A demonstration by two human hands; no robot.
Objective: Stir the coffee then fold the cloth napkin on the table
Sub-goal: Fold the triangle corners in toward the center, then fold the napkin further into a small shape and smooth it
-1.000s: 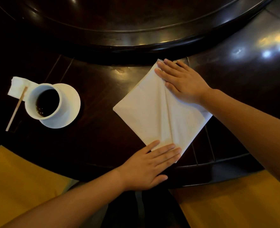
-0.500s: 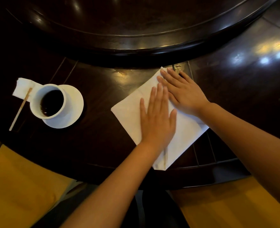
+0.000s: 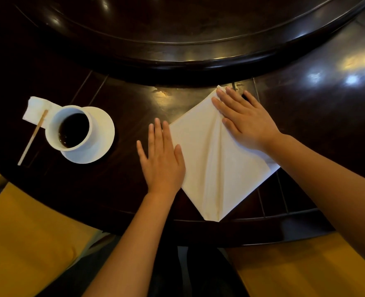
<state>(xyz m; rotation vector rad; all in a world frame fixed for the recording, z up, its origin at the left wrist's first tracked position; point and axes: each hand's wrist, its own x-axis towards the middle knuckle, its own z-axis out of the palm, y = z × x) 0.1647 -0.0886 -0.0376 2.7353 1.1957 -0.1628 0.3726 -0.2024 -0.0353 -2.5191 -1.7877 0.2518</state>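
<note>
With coffee apparently stirred, the folding step is in hand: both flat, open-fingered hands, left hand [image 3: 163,161] and right hand [image 3: 247,122], press the cloth napkin [image 3: 216,166] at the table's [image 3: 113,189] six o'clock edge, likely needing another fold.

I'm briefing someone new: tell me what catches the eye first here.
The white cloth napkin lies as a diamond on the dark table, the right hand flat on its far corner and the left hand flat at its left edge. Far left, a white cup of coffee sits on its saucer.
</note>
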